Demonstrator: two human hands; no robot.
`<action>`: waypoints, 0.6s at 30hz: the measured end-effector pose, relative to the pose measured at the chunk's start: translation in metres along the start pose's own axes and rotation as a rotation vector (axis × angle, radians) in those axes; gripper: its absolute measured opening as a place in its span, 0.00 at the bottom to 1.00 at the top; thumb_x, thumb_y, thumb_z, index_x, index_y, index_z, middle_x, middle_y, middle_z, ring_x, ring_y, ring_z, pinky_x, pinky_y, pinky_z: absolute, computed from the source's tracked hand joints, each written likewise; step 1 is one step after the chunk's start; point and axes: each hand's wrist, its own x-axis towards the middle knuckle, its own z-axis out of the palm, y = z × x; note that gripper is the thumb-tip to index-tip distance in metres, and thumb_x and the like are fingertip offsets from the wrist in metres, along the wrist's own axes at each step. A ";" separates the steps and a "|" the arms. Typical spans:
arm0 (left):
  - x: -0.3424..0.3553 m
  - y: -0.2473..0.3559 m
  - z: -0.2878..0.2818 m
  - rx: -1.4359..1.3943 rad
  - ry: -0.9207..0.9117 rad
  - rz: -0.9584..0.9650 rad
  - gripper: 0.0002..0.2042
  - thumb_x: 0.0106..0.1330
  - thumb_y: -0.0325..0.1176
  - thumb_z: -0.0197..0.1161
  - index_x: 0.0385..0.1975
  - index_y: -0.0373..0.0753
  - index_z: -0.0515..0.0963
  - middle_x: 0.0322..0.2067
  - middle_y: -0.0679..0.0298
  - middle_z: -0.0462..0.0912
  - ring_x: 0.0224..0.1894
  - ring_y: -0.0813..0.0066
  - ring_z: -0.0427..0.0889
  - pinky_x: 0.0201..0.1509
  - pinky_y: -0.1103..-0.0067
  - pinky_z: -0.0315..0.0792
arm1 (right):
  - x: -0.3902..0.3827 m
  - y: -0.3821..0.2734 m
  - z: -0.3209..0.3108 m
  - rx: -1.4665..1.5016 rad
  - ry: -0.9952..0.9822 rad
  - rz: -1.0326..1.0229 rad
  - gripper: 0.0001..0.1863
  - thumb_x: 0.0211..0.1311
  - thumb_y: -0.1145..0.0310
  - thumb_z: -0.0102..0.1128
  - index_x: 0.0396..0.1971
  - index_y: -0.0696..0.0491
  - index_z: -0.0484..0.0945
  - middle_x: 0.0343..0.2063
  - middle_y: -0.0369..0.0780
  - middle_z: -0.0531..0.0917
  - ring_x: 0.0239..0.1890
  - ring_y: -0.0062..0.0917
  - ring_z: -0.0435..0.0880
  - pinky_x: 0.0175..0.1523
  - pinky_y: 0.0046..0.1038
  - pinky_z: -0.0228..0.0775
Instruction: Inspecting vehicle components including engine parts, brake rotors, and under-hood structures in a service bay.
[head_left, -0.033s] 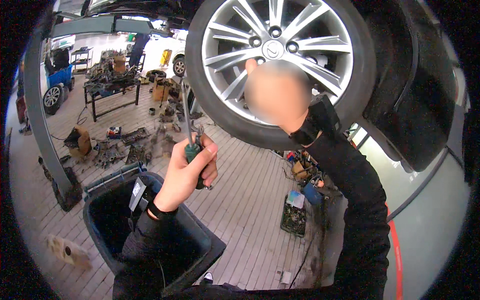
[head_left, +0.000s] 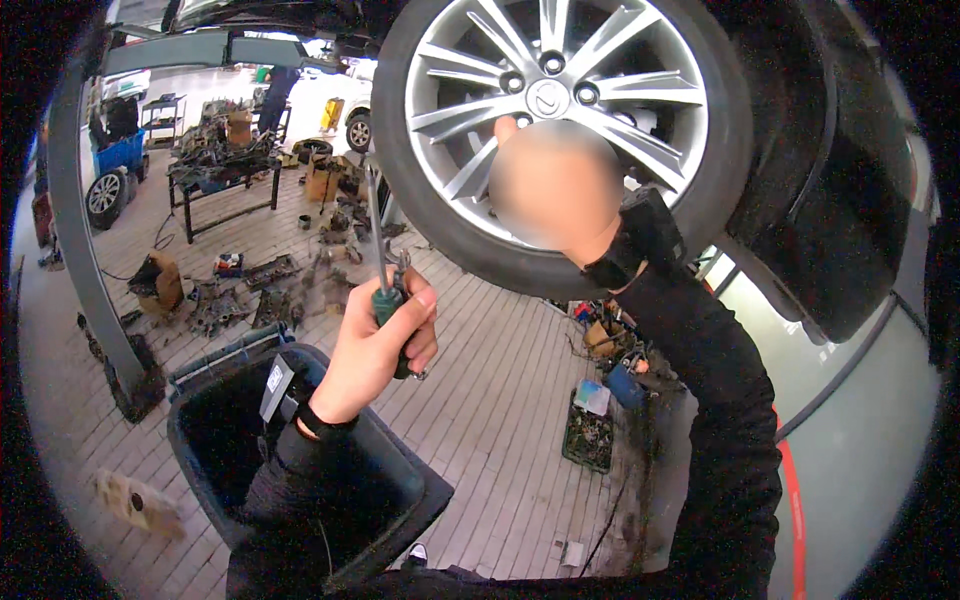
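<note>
My left hand (head_left: 378,340) is closed round a screwdriver (head_left: 377,225) with a dark green handle and a long metal shaft pointing up. A second small metal tool, its kind unclear, pokes out of the same fist. In front of me at chest height or higher is a car wheel (head_left: 468,182), a silver multi-spoke rim in a black tyre. My right hand (head_left: 556,188) is at the lower spokes, one fingertip close to a lug nut hole below the centre cap. A blur covers most of that hand, hiding its fingers and anything in them.
Below my left arm stands a dark open bin (head_left: 420,490). A grey lift post (head_left: 95,240) rises at the left. Car parts lie about the floor near a loaded black workbench (head_left: 225,200). A tray of small parts (head_left: 588,440) sits below the wheel; dark bodywork (head_left: 790,150) hangs at right.
</note>
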 end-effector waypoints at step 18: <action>-0.011 0.009 -0.020 0.092 0.057 0.011 0.08 0.70 0.30 0.56 0.29 0.38 0.67 0.18 0.70 0.63 0.15 0.82 0.61 0.17 0.81 0.60 | -0.003 0.000 -0.023 -0.109 -0.057 -0.073 0.11 0.54 0.73 0.56 0.39 0.55 0.73 0.17 0.40 0.77 0.21 0.34 0.81 0.27 0.30 0.73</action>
